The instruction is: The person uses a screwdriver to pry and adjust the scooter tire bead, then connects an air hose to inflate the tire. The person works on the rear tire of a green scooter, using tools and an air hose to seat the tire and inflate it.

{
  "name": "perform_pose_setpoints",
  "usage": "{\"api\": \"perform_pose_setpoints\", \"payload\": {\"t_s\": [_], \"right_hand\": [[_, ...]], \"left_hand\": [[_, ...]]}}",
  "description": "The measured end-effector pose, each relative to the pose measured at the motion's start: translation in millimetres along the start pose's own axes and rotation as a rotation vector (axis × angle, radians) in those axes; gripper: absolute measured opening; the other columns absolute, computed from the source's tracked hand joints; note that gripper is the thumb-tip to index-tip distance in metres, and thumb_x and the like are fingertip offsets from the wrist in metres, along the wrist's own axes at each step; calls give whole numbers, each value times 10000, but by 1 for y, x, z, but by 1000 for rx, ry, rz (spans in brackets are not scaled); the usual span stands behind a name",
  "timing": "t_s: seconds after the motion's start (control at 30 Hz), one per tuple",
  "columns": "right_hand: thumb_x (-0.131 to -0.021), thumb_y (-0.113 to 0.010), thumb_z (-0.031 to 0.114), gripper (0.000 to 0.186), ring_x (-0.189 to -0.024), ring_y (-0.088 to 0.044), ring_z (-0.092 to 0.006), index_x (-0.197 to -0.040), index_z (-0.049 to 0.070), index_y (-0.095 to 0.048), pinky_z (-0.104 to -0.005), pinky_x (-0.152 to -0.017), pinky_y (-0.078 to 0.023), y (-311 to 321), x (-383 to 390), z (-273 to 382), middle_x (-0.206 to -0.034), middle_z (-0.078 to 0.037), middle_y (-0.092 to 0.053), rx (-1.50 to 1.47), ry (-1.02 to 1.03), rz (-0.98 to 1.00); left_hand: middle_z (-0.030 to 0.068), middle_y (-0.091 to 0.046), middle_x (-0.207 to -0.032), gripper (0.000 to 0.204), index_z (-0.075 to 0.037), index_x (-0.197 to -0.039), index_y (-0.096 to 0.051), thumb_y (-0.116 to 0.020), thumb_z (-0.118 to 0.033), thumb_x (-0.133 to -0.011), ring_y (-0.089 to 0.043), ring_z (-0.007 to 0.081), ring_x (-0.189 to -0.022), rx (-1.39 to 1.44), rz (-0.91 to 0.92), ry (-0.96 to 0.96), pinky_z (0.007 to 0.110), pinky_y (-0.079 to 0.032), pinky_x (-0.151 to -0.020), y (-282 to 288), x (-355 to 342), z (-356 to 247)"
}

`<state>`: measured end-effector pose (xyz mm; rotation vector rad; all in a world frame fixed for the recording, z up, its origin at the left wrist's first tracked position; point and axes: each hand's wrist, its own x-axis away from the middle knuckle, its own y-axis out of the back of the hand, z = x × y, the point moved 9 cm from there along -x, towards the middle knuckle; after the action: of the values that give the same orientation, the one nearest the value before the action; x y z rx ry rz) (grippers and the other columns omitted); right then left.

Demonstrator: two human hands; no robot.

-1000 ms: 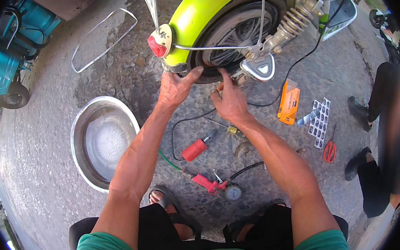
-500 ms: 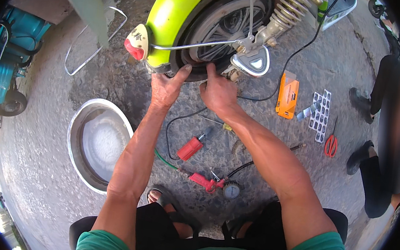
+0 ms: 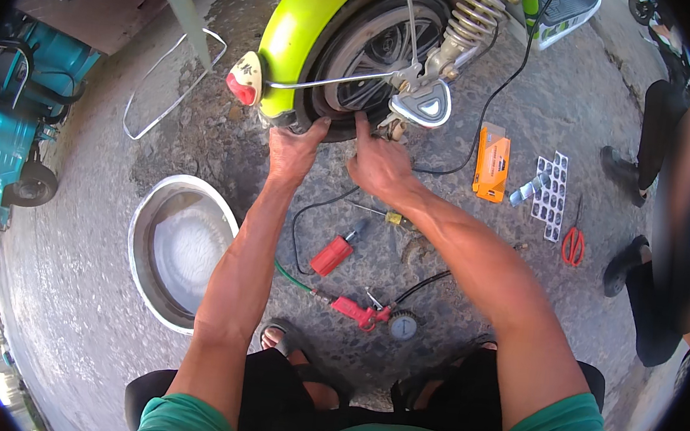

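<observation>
While the tyre sits around its rim at upper centre, the work at its lower edge looks unfinished.
Room is widest at left, over concrete beyond the metal basin; the left hand lays its thumb on the tyre, the right hand 1 finger, but most others are hidden, so I cannot tell whether either grips. The red inflator gun lies at lower centre, apart from the tyre; the footrest limits the right hand; the orange box lies well apart at right.

Outdoor repair spot: pressure gauge
</observation>
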<state>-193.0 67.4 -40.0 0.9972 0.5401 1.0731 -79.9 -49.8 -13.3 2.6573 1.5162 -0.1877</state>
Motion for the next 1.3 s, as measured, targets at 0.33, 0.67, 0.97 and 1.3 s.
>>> {"api": "perform_pose_setpoints", "payload": {"t_s": [0.33, 0.67, 0.97, 1.3], "right_hand": [[-815, -729, 293, 452, -998, -692, -411, -1133, -10, -623, -513, -832, -566, -37, 112, -73, -1133, -245, -657, 347, 211, 451], [-908, -592, 306, 405, -930, -701, -432, -1128, -35, -604, -530, -818, -552, 1, 108, -85, -995, -256, -703, 308, 65, 530], [-951, -594, 258, 369, -843, -684, -445, -1238, 27, -579, -557, -752, -510, 166, 83, 37, -865, -233, -701, 46, 183, 114], [-924, -607, 248, 275, -789, -697, -455, -996, -14, -649, -558, -740, -536, 153, 38, 52, -787, -248, -700, 231, 263, -18]], "left_hand": [[74, -759, -1029, 328, 49, -1107, -721, -790, -138, -847, -670, 129, -910, -129, 4, -12, 324, -534, -857, 8, 0, 0], [74, -752, -1063, 359, 30, -1162, -691, -777, -122, -848, -679, 153, -945, -112, 61, 25, 327, -535, -881, 0, 3, -11], [96, -737, -1120, 409, 11, -1213, -668, -767, -121, -839, -671, 174, -1020, -125, 39, 61, 344, -518, -944, 7, 1, 0], [126, -724, -1167, 478, 21, -1262, -633, -770, -156, -839, -672, 193, -1050, -180, 70, 121, 355, -513, -953, 5, 1, 5]]}}
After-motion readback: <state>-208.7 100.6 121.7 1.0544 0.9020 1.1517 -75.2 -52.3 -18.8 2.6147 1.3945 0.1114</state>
